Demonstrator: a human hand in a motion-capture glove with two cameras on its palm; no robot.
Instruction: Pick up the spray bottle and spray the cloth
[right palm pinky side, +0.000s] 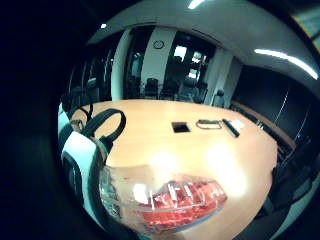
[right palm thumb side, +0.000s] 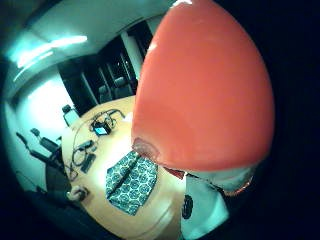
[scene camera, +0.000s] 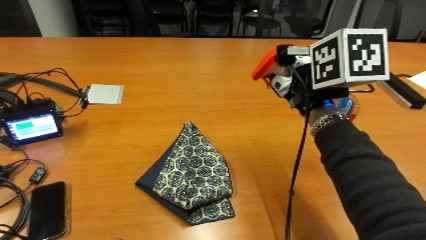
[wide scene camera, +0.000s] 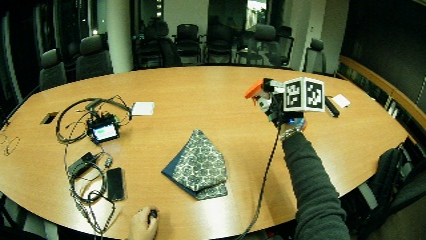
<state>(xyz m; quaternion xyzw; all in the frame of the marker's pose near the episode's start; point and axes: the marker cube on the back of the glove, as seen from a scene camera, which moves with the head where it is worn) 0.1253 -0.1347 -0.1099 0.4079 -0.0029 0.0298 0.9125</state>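
Big oval wooden table (scene camera: 200, 75) fills the scene. Patterned cloth (scene camera: 192, 172) lies folded on it, flat, roughly triangular, dark blue underside showing at one edge. Right hand (scene camera: 313, 97) is raised above the table, well apart from the cloth and off to its side, fingers wrapped around the spray bottle (scene camera: 276, 75). Bottle is off the table, orange spray head (scene camera: 264, 65) sticking out on the cloth side; the thumb-side palm view shows that orange head close up, cloth on the table beyond it. Small device with a lit screen (scene camera: 31, 126) sits near the far table edge among cables; black phone (scene camera: 46, 210) lies nearby; white card (scene camera: 105, 93) beside them.
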